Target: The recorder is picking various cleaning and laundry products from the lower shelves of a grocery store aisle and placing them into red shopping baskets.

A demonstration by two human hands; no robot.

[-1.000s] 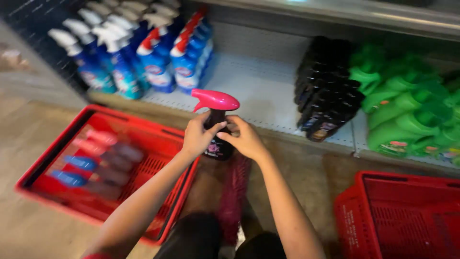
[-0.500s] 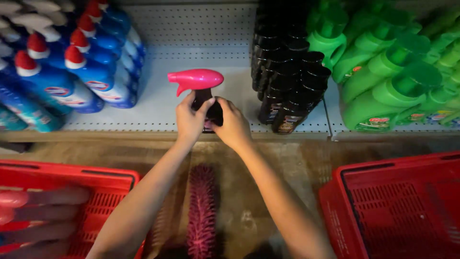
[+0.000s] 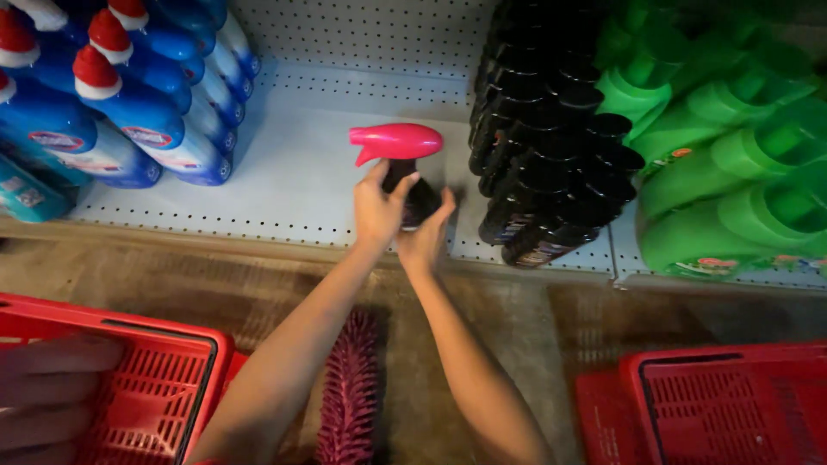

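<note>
Spray bottle [image 3: 405,176], dark-bodied with a pink trigger head, sits in both my hands over the white perforated shelf [image 3: 293,172]. My left hand [image 3: 376,209] wraps the near side of the body, fingers [image 3: 403,185] curled up toward the neck; my right hand [image 3: 426,237] cups it from the other side. Both are clenched on the bottle, neither released.

A second ago I held it out over the floor in front of the shelf, with the red basket [image 3: 129,387] on my left full in view. Half a second ago it had reached the front lip. Now it is further in, over the shelf board, and closer to the block of black-capped dark bottles [image 3: 551,164] on its right, just beside them but with a gap showing. I cannot tell whether its base already touches the board; my hands hide it.

I judge the carry to be nearly over, with the bottle heading for the open patch between the blue bottles with red caps [image 3: 129,129] and the dark row. Green jugs [image 3: 732,172] stand beyond. A second red basket [image 3: 732,405] lies at my right, and a pink bristly brush [image 3: 349,405] below my arms.
</note>
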